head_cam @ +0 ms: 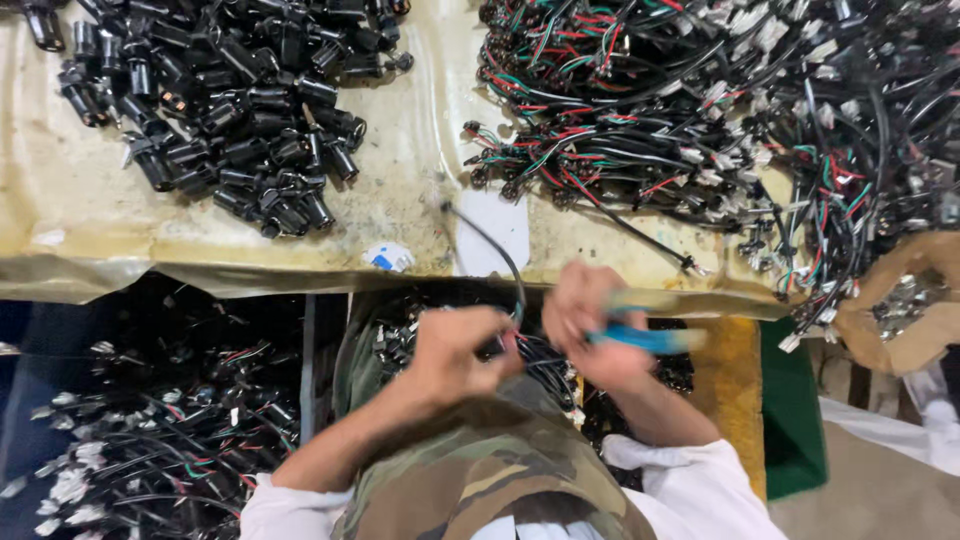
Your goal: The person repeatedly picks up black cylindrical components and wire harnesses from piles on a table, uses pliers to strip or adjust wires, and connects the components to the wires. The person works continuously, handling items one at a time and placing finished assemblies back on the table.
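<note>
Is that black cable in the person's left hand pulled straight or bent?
Bent. The black cable rises from the left hand, arches over the table edge and ends loose on the top, beside a white card.

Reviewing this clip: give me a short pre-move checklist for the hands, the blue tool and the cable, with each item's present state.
1. Left hand pinches the end of the black cable: ok.
2. Right hand grips the blue-handled tool: ok.
3. Tool tip meets the cable end: cannot tell, blurred and hidden between the hands.
4. Cable's far end lies free on the table: ok, it arcs up onto the white card.
5. Pile of black connectors is apart from the hands: ok.
6. Heap of wired cables is apart from the held cable: ok.
</note>
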